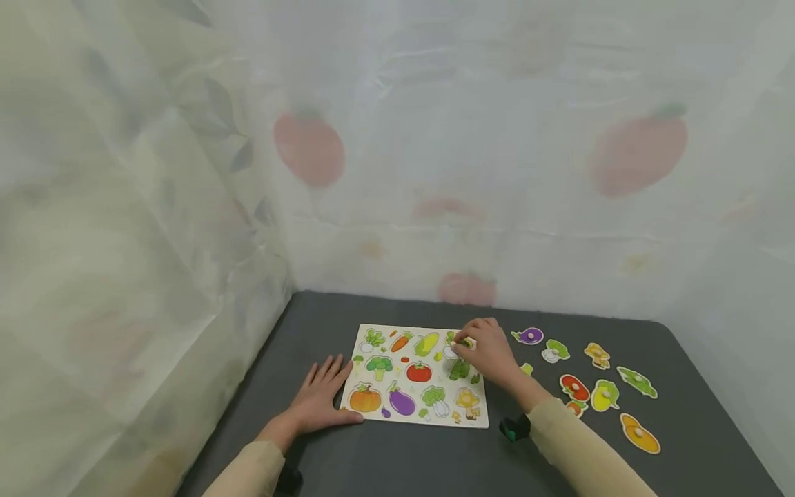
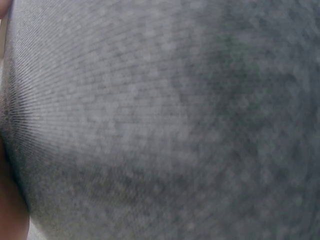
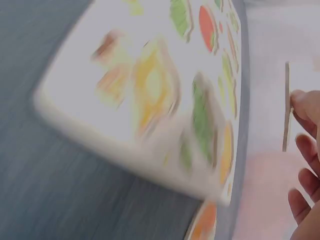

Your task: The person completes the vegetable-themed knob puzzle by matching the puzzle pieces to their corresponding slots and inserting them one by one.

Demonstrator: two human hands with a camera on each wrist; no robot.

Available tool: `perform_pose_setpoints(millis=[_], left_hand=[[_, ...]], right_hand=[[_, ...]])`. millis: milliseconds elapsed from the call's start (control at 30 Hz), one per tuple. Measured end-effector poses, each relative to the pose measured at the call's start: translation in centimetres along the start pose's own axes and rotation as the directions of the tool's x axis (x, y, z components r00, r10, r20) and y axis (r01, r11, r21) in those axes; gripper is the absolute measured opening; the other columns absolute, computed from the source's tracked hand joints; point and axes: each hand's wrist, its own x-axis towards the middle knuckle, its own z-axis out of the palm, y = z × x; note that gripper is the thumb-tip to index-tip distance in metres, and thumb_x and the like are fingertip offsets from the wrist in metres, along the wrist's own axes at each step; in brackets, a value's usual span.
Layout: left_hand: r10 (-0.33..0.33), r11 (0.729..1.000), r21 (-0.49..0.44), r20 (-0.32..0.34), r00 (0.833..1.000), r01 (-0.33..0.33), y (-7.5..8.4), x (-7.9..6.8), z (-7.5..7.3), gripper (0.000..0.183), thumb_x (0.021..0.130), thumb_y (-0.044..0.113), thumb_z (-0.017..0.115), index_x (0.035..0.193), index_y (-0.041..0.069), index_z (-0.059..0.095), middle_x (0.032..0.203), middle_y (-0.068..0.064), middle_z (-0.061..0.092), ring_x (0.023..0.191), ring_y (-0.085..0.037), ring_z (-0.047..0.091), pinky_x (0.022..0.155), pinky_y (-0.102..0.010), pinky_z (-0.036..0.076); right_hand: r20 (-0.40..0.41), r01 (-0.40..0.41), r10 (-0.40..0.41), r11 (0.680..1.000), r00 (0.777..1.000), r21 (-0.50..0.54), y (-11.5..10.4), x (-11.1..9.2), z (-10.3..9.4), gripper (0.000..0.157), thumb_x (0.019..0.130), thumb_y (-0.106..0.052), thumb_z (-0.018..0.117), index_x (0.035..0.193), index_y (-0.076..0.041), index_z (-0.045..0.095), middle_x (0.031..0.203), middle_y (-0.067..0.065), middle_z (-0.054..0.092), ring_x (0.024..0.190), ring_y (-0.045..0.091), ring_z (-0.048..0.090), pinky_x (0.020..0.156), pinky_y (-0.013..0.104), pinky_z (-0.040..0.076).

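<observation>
A white puzzle board (image 1: 388,333) printed with vegetables lies on the dark table. My left hand (image 1: 318,402) is spread at its left edge, fingers straight, with the thumb along the near left corner. Over the board's far right part, my right hand (image 1: 489,353) pinches a thin flat puzzle piece (image 3: 287,107) between thumb and fingertip. The right wrist view shows this piece edge-on, raised off the board, so its picture is hidden there. In the head view the fingers cover most of it. The left wrist view holds mostly blurred grey cloth (image 2: 150,100).
Knobbed vegetable pieces lie scattered right of the board: an eggplant (image 1: 531,336), a leafy cabbage (image 1: 555,351), a mushroom (image 1: 597,355), a pea pod (image 1: 637,382), a tomato (image 1: 574,388), a yellow piece (image 1: 601,396) and an orange one (image 1: 642,436). The right forearm partly hides others. Pale curtains (image 1: 528,262) surround the table.
</observation>
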Motion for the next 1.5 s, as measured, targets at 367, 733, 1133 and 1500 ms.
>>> perform_pose_setpoints(millis=[367, 733, 1133, 1500], left_hand=[[0.004, 1.000, -0.008, 0.002, 1.000, -0.004, 0.9, 0.2, -0.1, 0.122, 0.074, 0.088, 0.062, 0.166, 0.021, 0.019, 0.171, -0.009, 0.010, 0.157, -0.032, 0.003, 0.122, -0.059, -0.002], [0.057, 0.995, -0.080, -0.055, 0.997, -0.061, 0.9, 0.0, 0.1, 0.118, 0.077, 0.081, 0.067, 0.165, 0.016, 0.023, 0.169, -0.017, 0.015, 0.156, -0.039, 0.006, 0.121, -0.063, -0.001], [0.001, 0.999, -0.044, -0.042, 0.999, -0.003, 0.5, 0.2, 0.3, 0.124, 0.071, 0.089, 0.063, 0.166, 0.022, 0.021, 0.171, -0.009, 0.012, 0.157, -0.032, 0.004, 0.123, -0.058, -0.002], [-0.014, 0.999, -0.039, -0.025, 1.000, 0.013, 0.1, 0.3, 0.3, 0.124, 0.071, 0.090, 0.062, 0.166, 0.022, 0.020, 0.171, -0.008, 0.010, 0.157, -0.032, 0.002, 0.123, -0.058, -0.002]], right_hand=[[-0.001, -0.112, 0.112, 0.994, 0.994, 0.016, -4.8, 5.2, 6.6, 0.011, 0.093, -0.034, 0.077, 0.091, -0.024, 0.078, 0.114, 0.002, 0.065, 0.115, 0.030, 0.049, 0.098, 0.053, 0.041], [0.010, -0.129, 0.130, 0.990, 0.991, -0.051, -7.7, 7.6, 12.1, 0.012, 0.094, -0.034, 0.075, 0.091, -0.023, 0.080, 0.112, 0.002, 0.065, 0.112, 0.028, 0.049, 0.095, 0.048, 0.040], [0.024, -0.144, 0.146, 0.985, 0.989, -0.090, -9.2, 8.5, 14.1, 0.015, 0.094, -0.036, 0.075, 0.092, -0.023, 0.080, 0.113, 0.003, 0.065, 0.115, 0.030, 0.049, 0.101, 0.052, 0.039], [0.029, -0.138, 0.141, 0.987, 0.990, -0.078, -9.9, 8.7, 15.3, 0.014, 0.094, -0.036, 0.075, 0.090, -0.024, 0.079, 0.113, 0.003, 0.063, 0.117, 0.030, 0.048, 0.099, 0.051, 0.038]])
